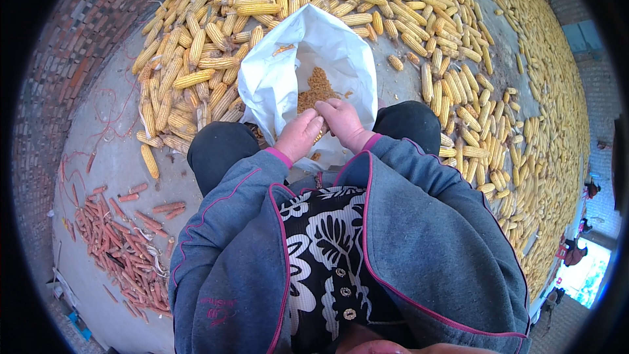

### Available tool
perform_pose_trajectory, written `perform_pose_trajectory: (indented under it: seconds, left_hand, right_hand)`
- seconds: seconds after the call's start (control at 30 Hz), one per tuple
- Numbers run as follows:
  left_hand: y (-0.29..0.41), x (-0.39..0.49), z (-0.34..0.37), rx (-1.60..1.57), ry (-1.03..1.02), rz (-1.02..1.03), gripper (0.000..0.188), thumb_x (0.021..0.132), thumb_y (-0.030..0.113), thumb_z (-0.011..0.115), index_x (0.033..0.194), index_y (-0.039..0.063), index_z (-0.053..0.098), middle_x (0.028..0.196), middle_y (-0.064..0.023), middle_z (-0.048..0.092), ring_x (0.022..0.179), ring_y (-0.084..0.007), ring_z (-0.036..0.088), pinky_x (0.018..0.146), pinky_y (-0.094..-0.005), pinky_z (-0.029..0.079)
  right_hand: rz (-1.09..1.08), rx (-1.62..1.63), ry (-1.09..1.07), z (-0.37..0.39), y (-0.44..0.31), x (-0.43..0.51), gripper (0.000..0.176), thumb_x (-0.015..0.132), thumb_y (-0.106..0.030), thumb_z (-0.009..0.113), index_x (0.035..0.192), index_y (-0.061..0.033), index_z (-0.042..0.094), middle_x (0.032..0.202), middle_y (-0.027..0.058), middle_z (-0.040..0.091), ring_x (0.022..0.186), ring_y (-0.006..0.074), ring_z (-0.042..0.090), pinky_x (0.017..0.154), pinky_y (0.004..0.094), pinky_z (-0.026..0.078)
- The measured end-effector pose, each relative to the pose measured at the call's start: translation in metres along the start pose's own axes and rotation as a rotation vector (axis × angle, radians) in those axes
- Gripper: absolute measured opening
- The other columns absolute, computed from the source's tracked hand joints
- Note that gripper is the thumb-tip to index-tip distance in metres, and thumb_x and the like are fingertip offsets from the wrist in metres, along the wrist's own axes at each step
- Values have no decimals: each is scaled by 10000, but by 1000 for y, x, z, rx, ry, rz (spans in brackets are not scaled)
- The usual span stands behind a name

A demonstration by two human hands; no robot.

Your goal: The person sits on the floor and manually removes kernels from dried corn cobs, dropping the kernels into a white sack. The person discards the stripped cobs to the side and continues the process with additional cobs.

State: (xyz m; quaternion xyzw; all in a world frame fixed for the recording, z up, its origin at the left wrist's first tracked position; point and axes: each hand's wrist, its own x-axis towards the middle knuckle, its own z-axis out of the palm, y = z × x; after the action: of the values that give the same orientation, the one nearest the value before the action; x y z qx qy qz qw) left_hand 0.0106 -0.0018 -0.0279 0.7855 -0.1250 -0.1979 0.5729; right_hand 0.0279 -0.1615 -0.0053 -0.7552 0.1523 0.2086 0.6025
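Observation:
Between the knees stands an open white woven sack (268, 76) with loose corn kernels (317, 89) inside. Over its near part, my left hand (300, 132) and my right hand (342, 120) meet, fingers closed around a corn cob (320, 133). Only a small part of the cob shows, with yellow kernels by my left fingers; the rest is hidden by the hands. A few kernels and bits cling to the sack's inner walls.
Husked corn ears (196, 49) lie heaped beyond the sack, and a larger heap (550, 123) spreads along the right. Bare reddish cobs (118, 250) are piled at lower left. Red string (105, 113) lies on the concrete floor near a brick wall (64, 49).

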Motion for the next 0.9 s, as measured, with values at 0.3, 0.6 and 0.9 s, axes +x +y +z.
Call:
perform_pose_trajectory:
  seconds: [0.3,0.6,0.9]
  left_hand:
    - [0,-2,1,-34,32,79,226,992,198,440,1009,-8,532,887,-118,573,836,-185,541,777,-328,452]
    - [-10,2,6,-193,60,-67,277,1004,257,473,971,-7,547,888,-35,567,851,-108,517,782,-288,451]
    - [-3,3,-1,-156,-78,-198,284,987,300,520,984,22,578,910,-25,583,839,-84,514,759,-259,443]
  right_hand:
    - [-76,-52,48,3,8,5,382,888,-352,587,814,15,661,687,130,644,629,230,620,622,362,494]
    - [-41,-48,24,0,3,4,365,880,-345,602,804,7,661,699,125,646,624,220,616,619,357,491]
    - [-12,3,20,0,8,8,353,881,-334,607,785,3,649,663,103,625,581,192,596,570,339,489]
